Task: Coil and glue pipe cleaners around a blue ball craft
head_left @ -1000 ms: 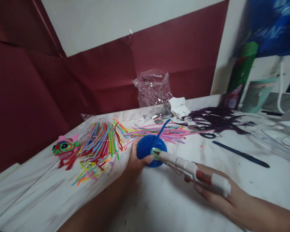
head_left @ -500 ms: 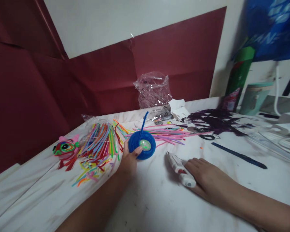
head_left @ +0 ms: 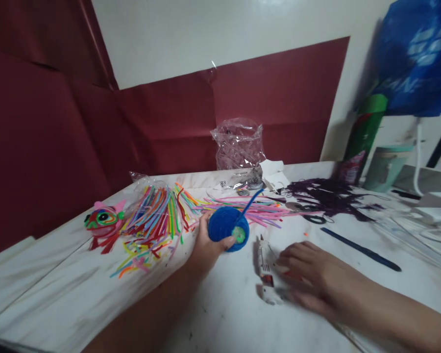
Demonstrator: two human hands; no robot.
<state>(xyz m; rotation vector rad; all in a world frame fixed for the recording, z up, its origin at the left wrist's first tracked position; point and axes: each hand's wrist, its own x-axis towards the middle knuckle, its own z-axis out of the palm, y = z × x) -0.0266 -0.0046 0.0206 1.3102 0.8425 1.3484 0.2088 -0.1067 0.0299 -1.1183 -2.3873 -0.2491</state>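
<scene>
Fuzzy blue pipe-cleaner disc (head_left: 226, 229) — glossy clear plastic bag (head_left: 238, 144).

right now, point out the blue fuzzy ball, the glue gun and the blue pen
blue fuzzy ball (head_left: 222, 226): head view, on its wound side.
glue gun (head_left: 265, 256): head view, middle of its white body.
blue pen (head_left: 360, 248): head view, mid-barrel.
</scene>
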